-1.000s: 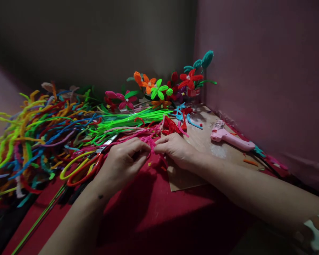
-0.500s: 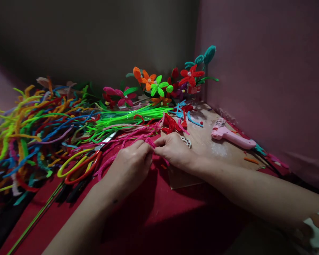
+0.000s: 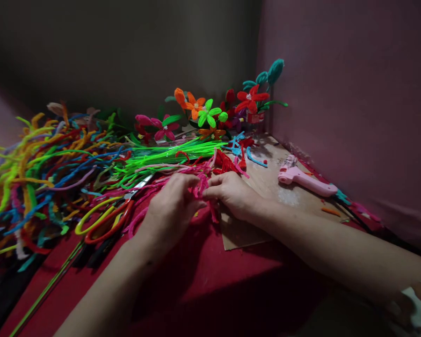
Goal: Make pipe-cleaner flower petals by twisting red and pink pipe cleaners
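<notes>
A pink pipe cleaner (image 3: pixel 202 186), bent into a small bunch, is between my two hands. My left hand (image 3: pixel 173 201) curls round its left side, with thumb and fingertips partly hidden. My right hand (image 3: pixel 231 193) pinches it from the right between thumb and forefinger. A pink end hangs below the fingers. More pink pipe cleaners lie just behind my left hand, and red ones (image 3: pixel 224 161) lie behind my right. Scissors (image 3: pixel 107 222) with yellow and orange handles rest left of my left wrist.
On the board (image 3: pixel 245 234) at the right lies a pink glue gun (image 3: pixel 307 181). Finished pipe-cleaner flowers (image 3: pixel 208 113) stand along the back wall. A big tangle of coloured pipe cleaners (image 3: pixel 38 178) fills the left, beside a green bundle (image 3: pixel 175 152). Red cloth (image 3: pixel 196 281) covers the surface.
My left hand has loosened and its thumb has come away from the fingers. More of the pink pipe cleaner shows between my hands, and an end of it now hangs down.
</notes>
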The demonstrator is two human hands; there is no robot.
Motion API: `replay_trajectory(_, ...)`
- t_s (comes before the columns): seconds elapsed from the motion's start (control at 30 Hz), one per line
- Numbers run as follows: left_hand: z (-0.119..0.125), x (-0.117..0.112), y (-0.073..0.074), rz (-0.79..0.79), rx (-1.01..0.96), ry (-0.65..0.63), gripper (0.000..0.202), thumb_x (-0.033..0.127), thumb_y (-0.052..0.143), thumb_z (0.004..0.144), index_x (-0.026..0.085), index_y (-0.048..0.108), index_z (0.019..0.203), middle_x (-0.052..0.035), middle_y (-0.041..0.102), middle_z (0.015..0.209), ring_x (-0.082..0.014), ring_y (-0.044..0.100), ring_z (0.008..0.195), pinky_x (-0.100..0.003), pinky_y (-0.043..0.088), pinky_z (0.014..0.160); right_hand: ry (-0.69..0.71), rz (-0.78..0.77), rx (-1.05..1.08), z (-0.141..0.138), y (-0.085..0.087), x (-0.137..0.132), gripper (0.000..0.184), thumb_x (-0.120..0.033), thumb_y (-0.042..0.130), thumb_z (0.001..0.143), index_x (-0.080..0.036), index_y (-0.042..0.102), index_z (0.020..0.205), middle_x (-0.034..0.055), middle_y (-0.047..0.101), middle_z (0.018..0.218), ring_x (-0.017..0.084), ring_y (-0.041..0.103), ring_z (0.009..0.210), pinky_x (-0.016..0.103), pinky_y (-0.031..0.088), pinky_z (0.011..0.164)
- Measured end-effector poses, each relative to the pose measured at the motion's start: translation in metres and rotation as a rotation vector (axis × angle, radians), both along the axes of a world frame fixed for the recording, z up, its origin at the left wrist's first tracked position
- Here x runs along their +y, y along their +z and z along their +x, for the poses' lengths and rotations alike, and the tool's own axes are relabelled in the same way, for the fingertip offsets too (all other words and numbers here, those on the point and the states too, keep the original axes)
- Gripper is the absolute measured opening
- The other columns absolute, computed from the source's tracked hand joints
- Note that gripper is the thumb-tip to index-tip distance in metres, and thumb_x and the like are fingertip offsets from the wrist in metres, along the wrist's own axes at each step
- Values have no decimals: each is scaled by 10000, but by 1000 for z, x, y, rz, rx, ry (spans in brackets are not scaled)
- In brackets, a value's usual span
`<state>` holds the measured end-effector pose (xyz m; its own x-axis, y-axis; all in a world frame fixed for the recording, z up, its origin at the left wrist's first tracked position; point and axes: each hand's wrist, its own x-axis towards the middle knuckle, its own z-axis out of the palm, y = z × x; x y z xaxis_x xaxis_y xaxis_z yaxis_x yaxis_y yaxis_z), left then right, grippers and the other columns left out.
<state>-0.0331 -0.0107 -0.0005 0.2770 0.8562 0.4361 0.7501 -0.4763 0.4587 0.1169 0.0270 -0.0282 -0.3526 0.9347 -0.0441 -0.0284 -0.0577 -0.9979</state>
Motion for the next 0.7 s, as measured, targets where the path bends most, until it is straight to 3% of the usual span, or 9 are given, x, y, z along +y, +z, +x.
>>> replay_trajectory(0.13,-5,5,12,-430,-453,85,344,300,683,654,161,546,938,-5,585,713,-111,517,517,-230,420,471,-47,-14,119,-1,-1,2,133,-140,576,582,-164,508,471,-33,431,434,66,342,413,241,222,429)
replay_trajectory(0.2,-5,6,15,-610,-563,79,310,318,704,628,141,575,846,16,551,600,-92,471,457,-209,385,418,-45,-24,127,-2,0,1,131,-138,577,584,-164,512,473,-28,438,437,69,347,415,242,227,428)
replay_trajectory(0.27,-2,6,16,-669,-602,64,266,314,713,622,130,585,766,24,532,557,-73,442,443,-190,359,412,-34,-20,115,-1,0,0,119,-144,582,582,-166,520,483,-25,450,443,69,346,414,243,230,425)
replay_trajectory(0.43,7,-1,10,-554,-512,61,206,311,666,682,148,541,663,43,484,514,-61,395,444,-189,314,434,-7,10,82,0,3,-3,150,-127,539,594,-164,493,455,-36,425,423,64,330,400,245,224,421)
replay_trajectory(0.6,9,-5,-2,-120,-188,30,119,264,609,744,166,551,708,18,511,642,-96,442,590,-224,365,573,19,16,141,0,4,-2,196,-157,535,620,-161,463,437,-49,395,426,61,322,412,240,220,426)
replay_trajectory(0.7,10,-4,-5,29,-155,-6,108,226,594,754,168,533,688,-5,513,738,-105,457,652,-226,372,590,51,11,185,1,5,-2,184,-182,565,630,-156,485,466,-55,407,436,58,328,416,230,224,427)
